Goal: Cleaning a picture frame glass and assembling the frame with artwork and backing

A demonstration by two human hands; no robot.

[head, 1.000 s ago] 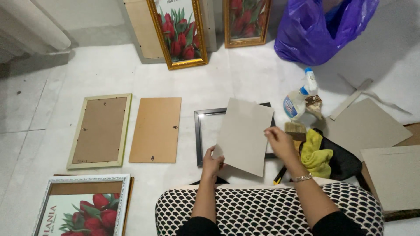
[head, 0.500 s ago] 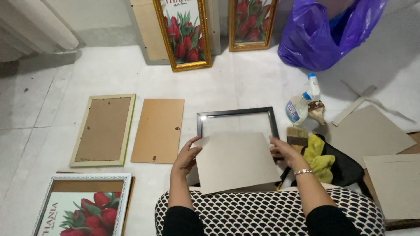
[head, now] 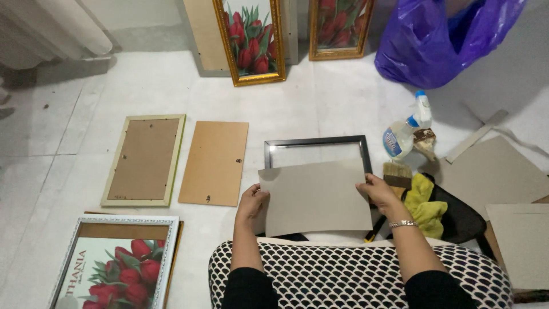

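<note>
Gripping a grey cardboard sheet (head: 315, 197) by its short edges, both hands pinch it: left hand (head: 251, 204) at the lower left edge, right hand (head: 378, 192) at the right edge, thumbs on top. Sheet is held flat between them, above a black-and-white patterned cushion (head: 354, 274). Beyond it, partly covered, lies a black picture frame (head: 318, 142) on the white floor (head: 143, 86). Left of that frame rests a brown backing board (head: 214, 162).

White floor (head: 143, 86) carries frames, backing boards, spray bottle (head: 400, 134) (lying down).
</note>
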